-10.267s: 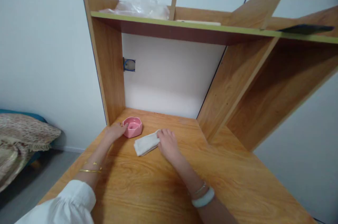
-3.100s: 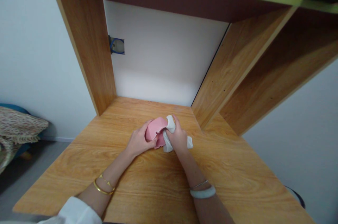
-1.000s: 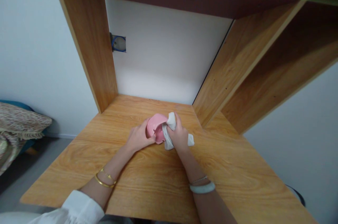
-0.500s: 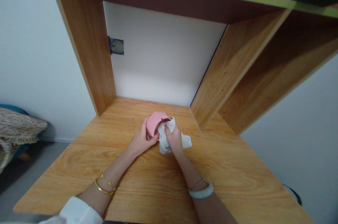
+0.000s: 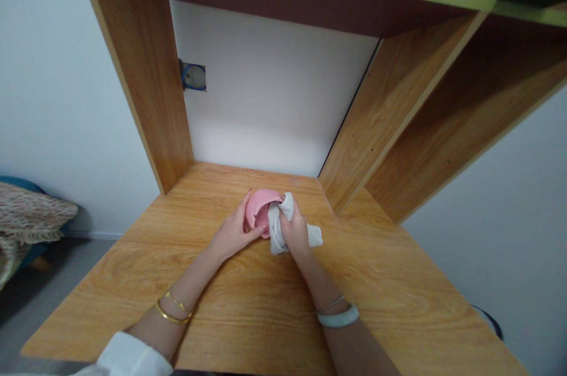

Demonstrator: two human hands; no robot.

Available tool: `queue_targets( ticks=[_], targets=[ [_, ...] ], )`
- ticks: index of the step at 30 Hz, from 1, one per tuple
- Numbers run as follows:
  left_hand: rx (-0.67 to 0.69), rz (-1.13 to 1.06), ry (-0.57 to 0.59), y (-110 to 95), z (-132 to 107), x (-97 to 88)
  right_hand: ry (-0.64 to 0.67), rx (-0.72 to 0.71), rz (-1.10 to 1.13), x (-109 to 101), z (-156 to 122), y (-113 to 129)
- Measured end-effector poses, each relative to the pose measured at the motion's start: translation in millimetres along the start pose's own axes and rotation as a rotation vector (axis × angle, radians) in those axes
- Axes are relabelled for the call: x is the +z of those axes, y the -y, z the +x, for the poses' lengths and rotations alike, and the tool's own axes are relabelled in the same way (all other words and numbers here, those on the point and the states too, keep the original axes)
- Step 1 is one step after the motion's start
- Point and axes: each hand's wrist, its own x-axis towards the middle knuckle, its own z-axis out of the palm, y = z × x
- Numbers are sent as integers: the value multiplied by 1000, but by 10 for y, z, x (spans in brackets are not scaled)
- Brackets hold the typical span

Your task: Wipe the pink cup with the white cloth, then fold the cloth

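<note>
A pink bowl [image 5: 257,205], tilted so that its hollow faces right and toward me, is held above the wooden desk. My left hand [image 5: 234,233] grips it from the left, thumb at the near rim and fingers round the outside. Bunched in my right hand [image 5: 296,231] is a whitish cloth [image 5: 277,233], which touches the bowl's right rim. One end of the cloth sticks out to the right past the hand. Part of the bowl's inside is hidden behind the cloth.
The wooden desk top [image 5: 266,311] spreads under both arms. Upright wooden panels stand left [image 5: 142,81] and right [image 5: 376,122], with a shelf [image 5: 283,4] overhead. A socket box [image 5: 194,77] opens in the white back panel. A woven throw [image 5: 33,211] drapes over blue furniture at far left.
The bowl has turned in my left hand, so more of its inside shows. My right hand and the cloth have shifted slightly right, toward the bowl's edge.
</note>
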Motion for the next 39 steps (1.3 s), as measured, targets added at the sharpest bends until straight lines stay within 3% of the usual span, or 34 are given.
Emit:
queue_targets(
  ticks=[4, 10, 13, 16, 19, 21, 25, 29, 34, 39],
  targets=[
    [-35, -72, 3, -12, 1, 23, 6, 37, 43, 36, 4, 31],
    [32, 152, 58, 15, -19, -101, 87, 63, -195, -47, 0, 79],
    [55, 120, 27, 18, -11, -100, 67, 32, -66, -18, -16, 50],
    [-12, 4, -60, 10, 0, -21, 10, 100, 70, 56, -27, 8],
    [-41, -113, -42, 2, -1, 71, -32, 161, 137, 93, -18, -12],
    [-57, -112, -43, -1, -4, 89, -30, 147, 75, 70, -2, -3],
    [-91, 57, -78, -7, 5, -18, 33, 59, -273, -46, 21, 65],
    [-74, 244, 6, -12, 14, -170, 112, -46, -421, -104, -1, 133],
    [-95, 298, -34, 8, 9, -174, 145, -25, -262, -21, -24, 126],
    [-171, 194, -143, 58, 39, -97, 26, 43, -47, 21, -25, 131]
  ],
)
